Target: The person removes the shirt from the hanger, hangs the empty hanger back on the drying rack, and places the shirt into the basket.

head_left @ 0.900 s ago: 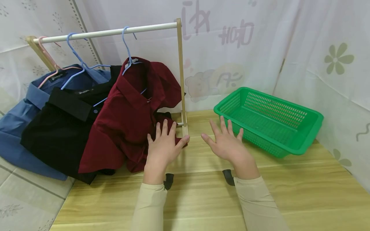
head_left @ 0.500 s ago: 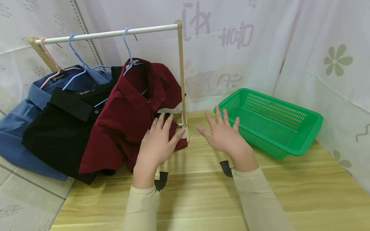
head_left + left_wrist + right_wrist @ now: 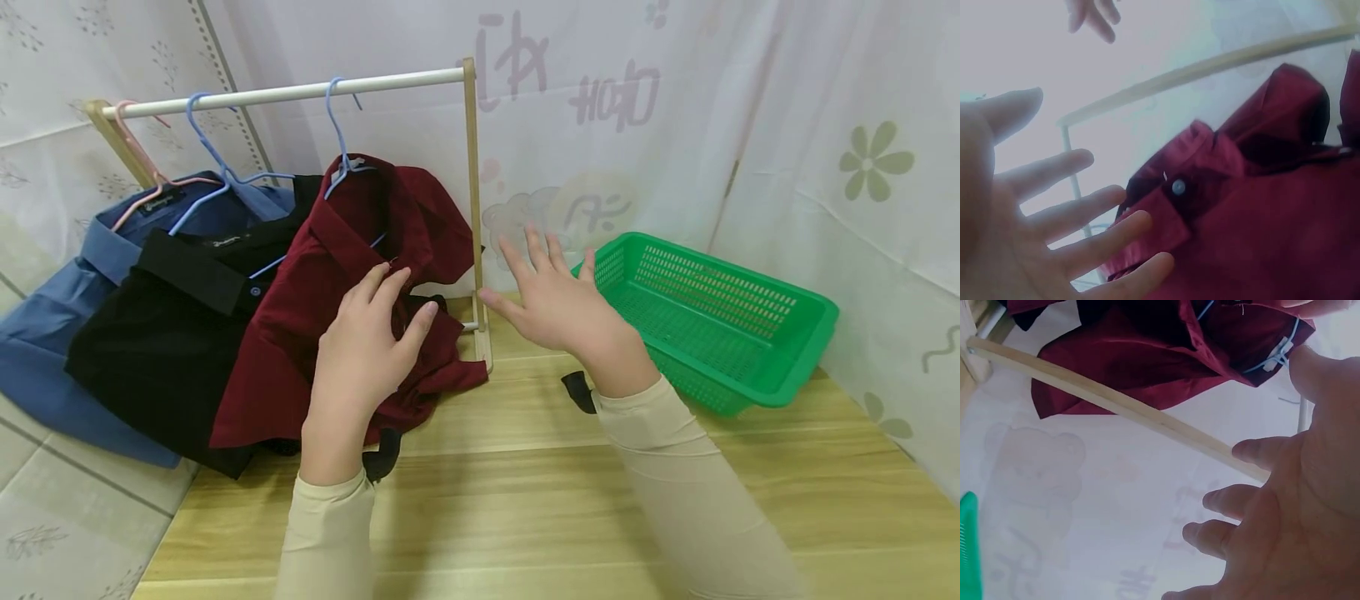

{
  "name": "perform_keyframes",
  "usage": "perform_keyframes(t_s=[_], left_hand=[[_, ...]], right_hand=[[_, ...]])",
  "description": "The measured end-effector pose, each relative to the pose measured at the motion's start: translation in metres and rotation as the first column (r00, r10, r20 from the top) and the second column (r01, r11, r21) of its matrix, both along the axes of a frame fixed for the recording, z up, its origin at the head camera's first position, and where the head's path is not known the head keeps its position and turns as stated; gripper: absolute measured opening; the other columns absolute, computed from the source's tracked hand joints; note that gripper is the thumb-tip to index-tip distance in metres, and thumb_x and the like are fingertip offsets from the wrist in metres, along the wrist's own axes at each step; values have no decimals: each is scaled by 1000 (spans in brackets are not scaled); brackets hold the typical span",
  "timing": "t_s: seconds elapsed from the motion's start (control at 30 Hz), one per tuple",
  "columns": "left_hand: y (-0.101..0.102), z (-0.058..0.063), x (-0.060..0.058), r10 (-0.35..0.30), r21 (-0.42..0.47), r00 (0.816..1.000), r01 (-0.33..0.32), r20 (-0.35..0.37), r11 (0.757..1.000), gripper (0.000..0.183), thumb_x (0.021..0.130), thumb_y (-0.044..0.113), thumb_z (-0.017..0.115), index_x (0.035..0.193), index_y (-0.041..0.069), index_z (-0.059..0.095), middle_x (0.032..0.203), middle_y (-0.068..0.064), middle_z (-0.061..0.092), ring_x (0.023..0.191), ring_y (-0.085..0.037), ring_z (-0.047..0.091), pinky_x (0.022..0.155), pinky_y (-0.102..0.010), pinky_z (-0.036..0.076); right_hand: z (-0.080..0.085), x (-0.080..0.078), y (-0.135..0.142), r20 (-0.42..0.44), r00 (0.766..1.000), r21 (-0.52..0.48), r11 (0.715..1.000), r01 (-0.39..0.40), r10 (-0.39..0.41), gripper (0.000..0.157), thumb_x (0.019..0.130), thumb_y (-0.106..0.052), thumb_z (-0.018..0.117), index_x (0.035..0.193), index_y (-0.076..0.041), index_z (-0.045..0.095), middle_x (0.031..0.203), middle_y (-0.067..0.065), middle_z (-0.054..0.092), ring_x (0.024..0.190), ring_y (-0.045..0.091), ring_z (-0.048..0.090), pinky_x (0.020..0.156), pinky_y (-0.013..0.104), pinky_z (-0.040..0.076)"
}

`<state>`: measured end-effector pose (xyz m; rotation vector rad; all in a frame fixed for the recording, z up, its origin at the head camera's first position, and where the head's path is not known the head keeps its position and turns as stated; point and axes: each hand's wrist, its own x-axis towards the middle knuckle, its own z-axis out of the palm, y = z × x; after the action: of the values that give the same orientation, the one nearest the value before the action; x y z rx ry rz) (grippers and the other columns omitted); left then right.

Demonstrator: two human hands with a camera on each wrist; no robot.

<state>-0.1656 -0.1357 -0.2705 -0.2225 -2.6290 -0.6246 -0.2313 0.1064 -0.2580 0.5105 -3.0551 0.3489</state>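
Observation:
A dark red shirt hangs on a blue hanger at the right part of the rack's white rail. My left hand is in front of this shirt, fingers spread and nothing held; the left wrist view shows the collar and a button beyond the fingertips. To the right of the rack's wooden post, my right hand is raised with its fingers apart, holding nothing. In the right wrist view the post runs between that hand and the red cloth.
Left of the red shirt hang a black shirt on a blue hanger and a blue shirt on a pink hanger. A green perforated basket stands at the right on the wooden table. Printed curtains close off the back.
My left hand has moved left and up, over the front of the red shirt. My right hand has risen and shifted left toward the rack's post. Both stay spread.

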Motion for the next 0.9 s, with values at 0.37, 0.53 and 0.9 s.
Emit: perform_keyframes(t_s=[0.37, 0.53, 0.9], left_hand=[[-15, 18, -5, 59, 100, 971, -37, -231, 994, 42, 106, 38, 62, 140, 14, 70, 151, -8, 63, 139, -34, 59, 105, -63, 53], [-27, 25, -8, 99, 186, 912, -25, -399, 982, 33, 105, 29, 63, 124, 5, 76, 133, -14, 73, 127, -36, 66, 110, -57, 52], [-49, 32, -18, 195, 292, 828, -40, -526, 955, 29, 104, 20, 61, 111, -2, 78, 119, -20, 76, 114, -41, 66, 105, -55, 50]], right_hand=[[42, -16, -11, -119, 993, 8, 1000, -6, 7, 92, 105, -76, 30, 173, -24, -3, 181, 13, -6, 168, 40, 5, 127, 78, 6], [65, -27, -19, -225, 974, -22, 1000, -8, 3, 91, 107, -70, 33, 173, -14, 4, 180, 17, 6, 166, 38, 19, 128, 69, 24], [110, -50, -38, -428, 903, -23, 999, -49, 34, 84, 109, -59, 41, 170, -7, 15, 178, 16, 16, 162, 35, 31, 123, 58, 42]])
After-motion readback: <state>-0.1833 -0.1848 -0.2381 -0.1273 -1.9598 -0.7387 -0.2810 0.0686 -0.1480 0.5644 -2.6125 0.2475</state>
